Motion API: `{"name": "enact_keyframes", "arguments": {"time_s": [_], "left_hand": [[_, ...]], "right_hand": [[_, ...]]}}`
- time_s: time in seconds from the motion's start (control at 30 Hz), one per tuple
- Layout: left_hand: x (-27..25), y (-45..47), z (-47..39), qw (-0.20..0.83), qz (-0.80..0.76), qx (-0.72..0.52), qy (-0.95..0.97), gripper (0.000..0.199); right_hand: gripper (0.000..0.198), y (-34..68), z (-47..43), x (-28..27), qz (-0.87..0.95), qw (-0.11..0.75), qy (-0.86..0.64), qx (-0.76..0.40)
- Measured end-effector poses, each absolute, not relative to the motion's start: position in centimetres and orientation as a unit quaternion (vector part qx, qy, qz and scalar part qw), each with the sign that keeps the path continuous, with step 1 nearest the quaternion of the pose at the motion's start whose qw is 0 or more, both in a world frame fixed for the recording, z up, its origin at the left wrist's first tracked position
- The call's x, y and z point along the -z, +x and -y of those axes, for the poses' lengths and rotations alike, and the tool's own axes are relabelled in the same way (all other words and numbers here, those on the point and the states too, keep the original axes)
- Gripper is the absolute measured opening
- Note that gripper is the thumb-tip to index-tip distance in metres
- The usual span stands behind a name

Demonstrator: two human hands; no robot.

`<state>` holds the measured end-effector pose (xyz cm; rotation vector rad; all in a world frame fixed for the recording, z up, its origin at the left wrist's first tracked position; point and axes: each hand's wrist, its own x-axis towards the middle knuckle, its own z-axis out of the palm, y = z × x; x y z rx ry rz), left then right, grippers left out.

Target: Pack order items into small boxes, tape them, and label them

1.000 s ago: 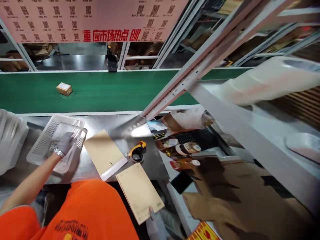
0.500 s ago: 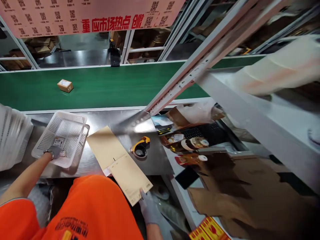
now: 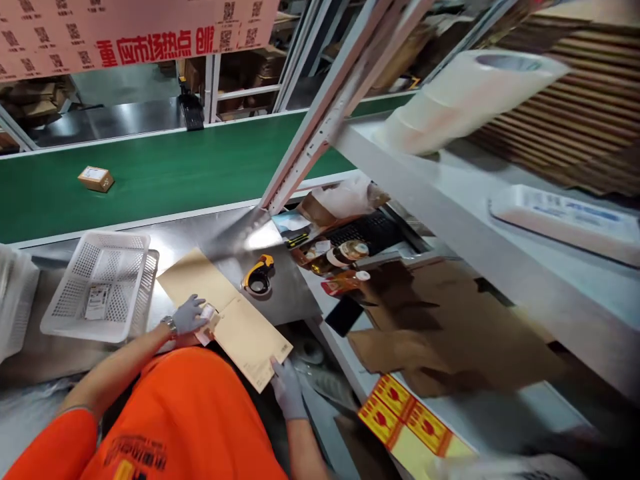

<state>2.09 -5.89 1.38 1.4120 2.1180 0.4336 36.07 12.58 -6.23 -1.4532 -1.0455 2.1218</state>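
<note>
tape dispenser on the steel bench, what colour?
Yellow and black tape dispenser, lying on the bench; seen in the head view.

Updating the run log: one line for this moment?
left hand: small item at envelope | right hand: holds envelope edge | basket: apart

A flat tan paper envelope [image 3: 253, 340] lies tilted at the table's near edge, between the two gloved hands. The right hand [image 3: 287, 387] pinches its near corner; the left hand [image 3: 189, 315] is at its far open end, holding a small pale item [image 3: 207, 316] against it. Under it lies a second tan envelope [image 3: 196, 282], just beyond the left hand.
</note>
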Motion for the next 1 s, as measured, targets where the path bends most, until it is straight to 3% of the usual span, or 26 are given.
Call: {"name": "enact_keyframes", "arguments": {"time_s": [0.13, 0.33, 0.53, 0.63, 0.8, 1.0], "left_hand": [[2.8, 6.4, 2.4, 0.312, -0.813, -0.086, 0.485, 0.033], [1.9, 7.2, 1.9, 0.334, -0.812, -0.057, 0.475, 0.050], [1.4, 8.3, 1.7, 0.258, -0.860, 0.031, 0.438, 0.063], [2.3, 8.9, 1.7, 0.211, -0.867, 0.056, 0.447, 0.058], [3.0, 8.4, 1.5, 0.223, -0.864, 0.036, 0.450, 0.052], [2.3, 6.9, 1.5, 0.253, -0.873, 0.001, 0.417, 0.071]], "right_hand": [[0.064, 37.1, -12.4, 5.7, 0.358, 0.179, -0.522, -0.753], [0.067, 38.2, -12.3, 5.8, 0.321, 0.212, -0.535, -0.752], [0.069, 38.4, -12.8, 5.7, 0.347, 0.201, -0.547, -0.735], [0.066, 38.1, -12.7, 5.4, 0.354, 0.193, -0.546, -0.735], [0.069, 37.7, -12.2, 4.4, 0.344, 0.200, -0.534, -0.746], [0.065, 36.9, -11.7, 2.9, 0.344, 0.207, -0.530, -0.747]]}}
